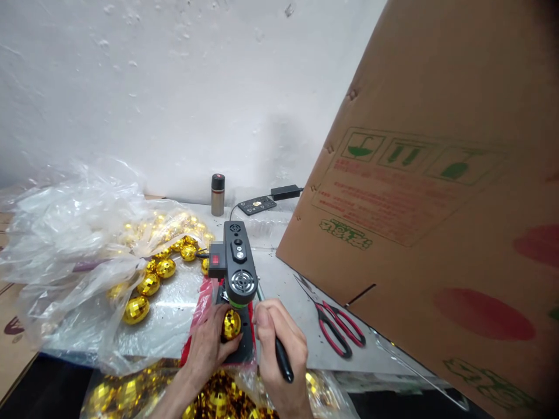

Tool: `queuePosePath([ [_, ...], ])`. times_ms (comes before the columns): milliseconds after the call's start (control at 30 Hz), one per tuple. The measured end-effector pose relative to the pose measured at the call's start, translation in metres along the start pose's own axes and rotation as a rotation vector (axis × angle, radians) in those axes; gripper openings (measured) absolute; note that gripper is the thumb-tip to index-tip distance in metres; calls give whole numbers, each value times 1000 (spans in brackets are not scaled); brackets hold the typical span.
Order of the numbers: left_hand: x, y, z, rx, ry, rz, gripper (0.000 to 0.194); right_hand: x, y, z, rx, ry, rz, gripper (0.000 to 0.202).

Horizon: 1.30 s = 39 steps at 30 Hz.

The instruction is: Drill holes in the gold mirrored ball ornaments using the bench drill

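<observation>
My left hand [210, 337] is closed around a shiny gold faceted ball [231, 323], its thumb and fingers at the ball's sides. The ball is on the dark base plate [246, 343] of a small black device [240, 262], under its head with two round grilles. A red switch [215, 259] shows at the device's left side. Beside the plate, my right hand [283, 343] grips a black-handled tool [283, 362]. A thin shaft runs up from this fist along the device; I cannot tell what kind of tool it is.
Gold balls [148, 284] spill from a clear plastic bag [78, 262] at left. More gold balls [131, 393] lie in plastic below my hands. Red-handled scissors [340, 329] lie at right beside a large cardboard box [414, 203]. A bottle [217, 195] and phone [257, 204] are behind.
</observation>
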State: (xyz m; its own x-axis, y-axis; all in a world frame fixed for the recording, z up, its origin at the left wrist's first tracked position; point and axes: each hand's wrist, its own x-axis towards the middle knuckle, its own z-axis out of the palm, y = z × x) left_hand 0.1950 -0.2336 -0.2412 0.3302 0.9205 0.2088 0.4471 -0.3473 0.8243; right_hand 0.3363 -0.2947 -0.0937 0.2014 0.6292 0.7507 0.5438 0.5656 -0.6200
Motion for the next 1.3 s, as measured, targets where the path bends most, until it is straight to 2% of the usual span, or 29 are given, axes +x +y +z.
queuePosePath([
  [167,10,-2,8,49,53,48,42,-4,1,-2,-6,-10,12,28],
  [300,13,-4,11,91,49,31,46,-16,13,1,-24,-3,-28,27],
  [533,10,-9,13,92,20,8,40,-40,42,19,-51,138,-157,34],
  [900,10,-6,13,71,8,-17,39,-50,43,29,-67,248,-92,35],
  [1300,8,-12,17,57,17,-12,40,-58,47,31,-49,232,-80,32],
])
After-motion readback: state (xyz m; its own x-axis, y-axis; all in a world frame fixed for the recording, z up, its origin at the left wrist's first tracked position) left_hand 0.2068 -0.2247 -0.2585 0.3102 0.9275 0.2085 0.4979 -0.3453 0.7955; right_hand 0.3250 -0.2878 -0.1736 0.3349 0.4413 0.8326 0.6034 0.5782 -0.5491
